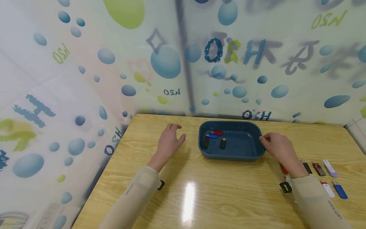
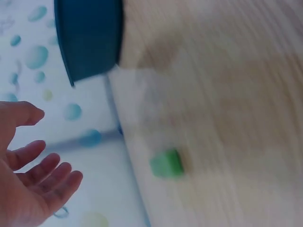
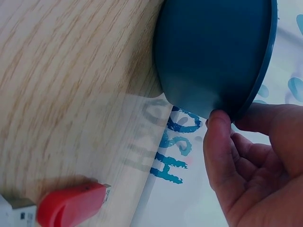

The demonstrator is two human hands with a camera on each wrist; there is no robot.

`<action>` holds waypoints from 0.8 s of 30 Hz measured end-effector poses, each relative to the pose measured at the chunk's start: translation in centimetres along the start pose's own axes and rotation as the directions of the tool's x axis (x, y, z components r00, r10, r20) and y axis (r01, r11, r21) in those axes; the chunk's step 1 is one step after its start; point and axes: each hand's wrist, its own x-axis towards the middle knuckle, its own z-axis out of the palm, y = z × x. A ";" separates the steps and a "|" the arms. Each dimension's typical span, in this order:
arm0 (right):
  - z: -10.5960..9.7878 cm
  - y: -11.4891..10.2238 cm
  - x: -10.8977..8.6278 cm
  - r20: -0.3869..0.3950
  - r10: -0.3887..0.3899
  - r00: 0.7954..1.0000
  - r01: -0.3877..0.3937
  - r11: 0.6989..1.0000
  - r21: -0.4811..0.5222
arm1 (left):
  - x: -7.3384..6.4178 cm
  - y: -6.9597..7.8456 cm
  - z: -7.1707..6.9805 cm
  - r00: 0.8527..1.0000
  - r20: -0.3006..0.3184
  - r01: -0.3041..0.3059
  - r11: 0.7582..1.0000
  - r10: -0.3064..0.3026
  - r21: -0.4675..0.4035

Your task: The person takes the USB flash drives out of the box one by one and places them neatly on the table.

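A dark blue bin (image 1: 240,157) stands on the wooden bench (image 1: 228,190), toward its far edge; on its floor lie four sticks: a red stick (image 1: 218,133) near the back wall, a blue stick (image 1: 213,136) just in front of it, a long black stick (image 1: 206,142) by the left wall, and a short black stick (image 1: 223,144) a little to the right; all four sit in the left half, well apart from the right wall; the right hand (image 1: 278,146) grasps the bin, thumb and finger pinching the rim at the right end; the left hand (image 1: 168,140) is released, its fingers loosely bent, apart from the bin's left side with a stretch of wood between.

In the left wrist view a blurred green thing (image 2: 166,163) lies near the bench's far edge, where the printed wall (image 1: 197,86) begins just beyond; to the right, more sticks lie about the right sleeve (image 1: 313,194): another red one (image 1: 283,168) by the wrist, partly hidden, and a second blue one (image 1: 340,190) nearer the right edge; a broad run of wood reaches from the bin's front wall toward the person, between the two forearms.
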 end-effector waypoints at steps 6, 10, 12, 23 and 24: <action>-0.1 -0.1 0.0 0.008 0.003 1.000 -0.003 1.000 -0.006 | 0.5 3.6 0.4 0.997 -0.013 -0.078 0.997 0.078 -0.025; -0.1 -0.2 0.0 0.013 0.009 1.000 -0.009 1.000 -0.008 | 1.1 5.8 0.9 0.994 0.049 -0.097 0.995 0.098 -0.034; -0.1 -0.1 0.0 0.015 0.015 1.000 -0.015 1.000 -0.005 | 1.4 6.8 1.2 0.992 0.083 -0.095 0.995 0.098 -0.041; 0.0 0.0 0.0 0.000 0.022 1.000 -0.022 1.000 -0.002 | 2.2 10.8 4.2 0.968 0.233 -0.106 0.994 0.098 0.021; 0.0 0.0 0.0 -0.002 0.021 1.000 -0.021 1.000 -0.001 | 2.2 11.1 4.5 0.964 0.248 -0.105 0.994 0.091 0.042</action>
